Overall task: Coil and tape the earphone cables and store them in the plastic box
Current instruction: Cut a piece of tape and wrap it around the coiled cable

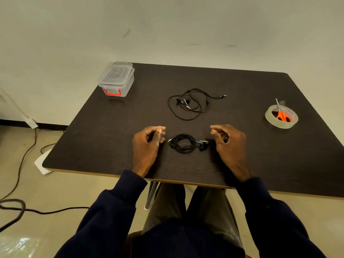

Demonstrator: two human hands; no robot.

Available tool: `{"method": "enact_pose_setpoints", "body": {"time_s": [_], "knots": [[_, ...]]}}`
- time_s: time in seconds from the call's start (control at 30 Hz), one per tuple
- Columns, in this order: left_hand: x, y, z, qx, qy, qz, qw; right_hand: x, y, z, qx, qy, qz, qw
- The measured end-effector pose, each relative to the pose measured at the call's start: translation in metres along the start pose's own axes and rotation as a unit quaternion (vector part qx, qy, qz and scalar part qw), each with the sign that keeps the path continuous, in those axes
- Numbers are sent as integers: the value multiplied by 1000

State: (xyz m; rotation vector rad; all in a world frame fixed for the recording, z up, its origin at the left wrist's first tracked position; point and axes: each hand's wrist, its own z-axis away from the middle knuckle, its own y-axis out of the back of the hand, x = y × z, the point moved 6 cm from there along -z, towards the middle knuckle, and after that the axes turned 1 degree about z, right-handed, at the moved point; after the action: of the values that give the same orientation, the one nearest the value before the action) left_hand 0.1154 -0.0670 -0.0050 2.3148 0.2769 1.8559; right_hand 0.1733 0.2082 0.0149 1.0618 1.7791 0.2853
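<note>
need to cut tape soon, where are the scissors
In the head view, the orange-handled scissors lie inside the tape roll near the table's right edge, far right of the loose earphones.

Both hands, left [147, 144] and right [229, 141], hover apart, fingers loosely curled.

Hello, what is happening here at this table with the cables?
A person is tidying earphones. One set lies coiled between the left hand and right hand; neither hand seems to grip it. A second set lies loose farther back. The tape roll, with orange scissors in its hole, sits at the right. The plastic box is closed.
</note>
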Motion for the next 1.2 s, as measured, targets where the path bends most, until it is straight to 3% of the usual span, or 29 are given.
{"method": "enact_pose_setpoints", "body": {"time_s": [0.23,0.37,0.5,0.67,0.83,1.03,1.2], "knots": [[37,-24,5,-50,-98,46,993,-1,10,-10,-26,33,27,999],[61,-59,-4,-125,-98,48,986,22,54,-31,39,-7,115,993],[88,-89,-21,-155,-105,48,981,55,106,-50,126,-59,251,958],[105,-127,-29,-175,-94,44,979,101,119,-58,41,-159,382,909],[105,-154,-26,-220,-90,13,971,118,111,-55,14,-159,343,926],[96,-163,-30,-238,-77,-20,968,109,95,-41,8,-146,158,977],[85,-167,-38,-246,-43,-90,964,75,82,-24,-32,2,134,990]]}}
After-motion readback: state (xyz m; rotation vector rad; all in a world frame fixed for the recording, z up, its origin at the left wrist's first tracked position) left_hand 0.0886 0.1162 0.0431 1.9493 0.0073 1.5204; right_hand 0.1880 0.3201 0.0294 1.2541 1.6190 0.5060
